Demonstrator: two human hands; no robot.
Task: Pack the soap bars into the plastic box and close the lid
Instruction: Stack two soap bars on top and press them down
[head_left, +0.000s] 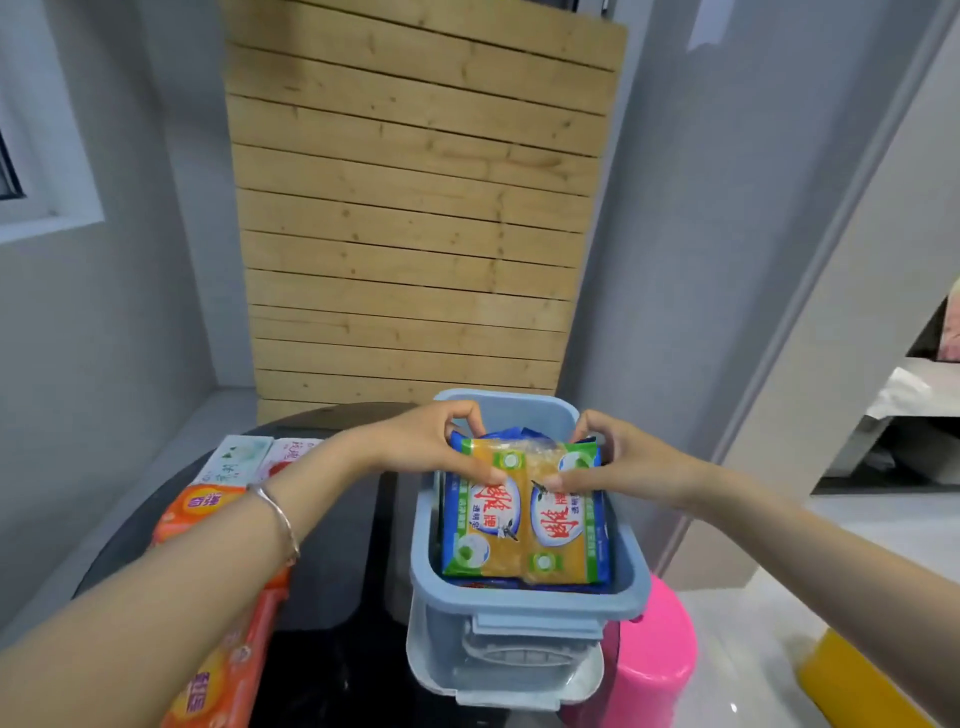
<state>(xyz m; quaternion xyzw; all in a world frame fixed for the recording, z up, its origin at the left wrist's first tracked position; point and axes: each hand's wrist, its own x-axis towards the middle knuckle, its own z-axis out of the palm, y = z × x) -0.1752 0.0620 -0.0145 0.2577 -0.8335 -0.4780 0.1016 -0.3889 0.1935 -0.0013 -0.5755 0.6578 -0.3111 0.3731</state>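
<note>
At the far left I see orange-wrapped soap bars (218, 654) stacked along the edge of the dark round table (332, 519), partly hidden under my left forearm, which wears a thin bracelet (278, 514). Behind them lie a pale green-and-white soap pack (236, 460) and, just beside it, a white-and-red one (291, 452). My left hand (441, 441) reaches over the box rim, fingers curled on the far edge of the yellow soap twin-pack (524, 512) and thumb pressed flat on its top face, pinching it. The pack lies flat at the top of the open light-blue plastic box (524, 605), over blue wrappers that peek out at the far end. My right hand (623, 462) mirrors the left, fingers hooked on the pack's far right corner, thumb on top. The translucent lid (498, 670) sits under the box's near end; I can't tell whether it is attached. Right of the table is a pink stool (654, 660), and beyond it something yellow (852, 680) on the floor.
</note>
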